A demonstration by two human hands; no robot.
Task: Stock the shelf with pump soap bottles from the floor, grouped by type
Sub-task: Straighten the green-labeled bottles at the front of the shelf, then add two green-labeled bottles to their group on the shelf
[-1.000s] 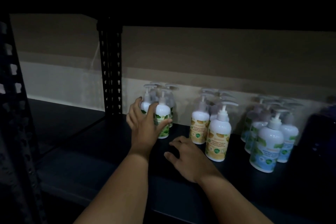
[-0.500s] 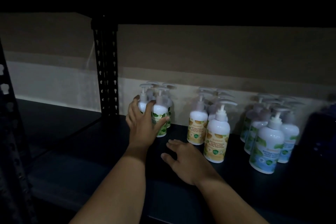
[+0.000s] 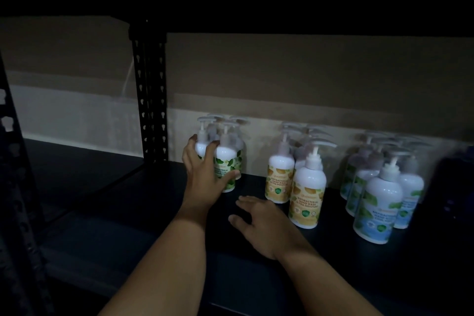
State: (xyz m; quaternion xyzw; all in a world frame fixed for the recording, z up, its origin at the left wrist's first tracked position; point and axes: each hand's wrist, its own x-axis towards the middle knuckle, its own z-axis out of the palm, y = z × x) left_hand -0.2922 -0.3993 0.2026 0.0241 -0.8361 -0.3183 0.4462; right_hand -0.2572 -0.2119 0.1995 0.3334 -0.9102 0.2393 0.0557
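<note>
Left hand [image 3: 205, 174] wraps loosely around a green-label bottle [image 3: 227, 169], seating it among its group at far left; right hand [image 3: 266, 226] lies open, empty. Next, probably release.

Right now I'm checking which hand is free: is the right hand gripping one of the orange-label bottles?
No, the right hand lies flat on the shelf, apart from the orange-label bottles.

Dark shelf [image 3: 256, 277] holds three clusters along the far edge: green-label bottles [image 3: 229, 169] left, orange-label bottles [image 3: 306, 197] middle, blue-label bottles [image 3: 377, 210] right. Near part is bare.
</note>
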